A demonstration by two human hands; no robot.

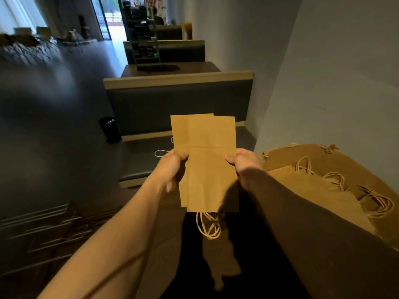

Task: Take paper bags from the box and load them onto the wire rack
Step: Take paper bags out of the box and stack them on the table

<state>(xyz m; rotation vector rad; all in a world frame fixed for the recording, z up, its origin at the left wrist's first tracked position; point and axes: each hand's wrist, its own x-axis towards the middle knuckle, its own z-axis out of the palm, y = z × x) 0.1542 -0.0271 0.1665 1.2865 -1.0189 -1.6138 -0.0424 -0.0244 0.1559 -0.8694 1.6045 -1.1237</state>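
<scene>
A small stack of flattened brown paper bags (pixel 205 162) is held upright in mid-air in front of the person, long axis running near-vertical, bottoms up and twine handles (pixel 209 227) dangling from the lower edge. At least two bags show, one offset slightly behind the other. The left hand (pixel 172 167) pinches the stack's left edge, thumb on the near face and fingers curled behind; the right hand (pixel 246 165) clamps the right edge the same way, so each grip is closed on the bags and neither is free. The open cardboard box (pixel 319 154), its torn flaps splayed, sits just beside the right arm at lower right, with more bags (pixel 313 190) and their looped handles lying inside. The wire rack (pixel 49 229), blurred, lies low at the left, below and beside the left forearm, well apart from the stack; the left hand is the nearer of the two to it. Judging from this, the bags are clear of the box and the load calls for a swing left and down. Beyond the hands stands a dark upholstered booth seat (pixel 179 104) with a loose twine loop (pixel 162 152) on its cushion, and a black bin (pixel 110 129) on the floor
</scene>
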